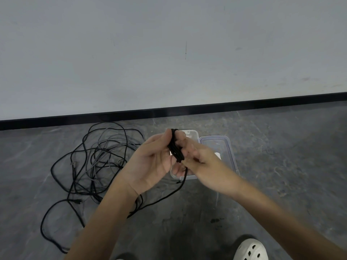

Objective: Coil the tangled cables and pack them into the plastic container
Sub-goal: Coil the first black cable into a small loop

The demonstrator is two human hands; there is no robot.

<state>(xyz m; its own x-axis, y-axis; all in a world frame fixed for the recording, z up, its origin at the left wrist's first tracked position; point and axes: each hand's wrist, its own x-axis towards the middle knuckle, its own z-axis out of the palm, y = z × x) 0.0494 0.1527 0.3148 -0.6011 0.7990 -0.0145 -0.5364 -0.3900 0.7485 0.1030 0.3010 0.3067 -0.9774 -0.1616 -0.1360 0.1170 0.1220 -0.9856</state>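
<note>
Bare indoor room, plain pale wall (169, 53), black skirting (169, 111), grey marbled floor (281, 156)

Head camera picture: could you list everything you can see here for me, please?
cable coil: one, black, held up in the hands, tail hanging to the floor
tangled cables: several, black and grey, floor at left
container: one, clear plastic, floor behind the hands
lid: one, clear, floor right of the container
floor: grey, marbled
wall: pale grey, behind
skirting: one strip, black, foot of the wall
shoe: one, white, bottom right
left hand: grips the coil
right hand: at the coil, grip blurred
</note>
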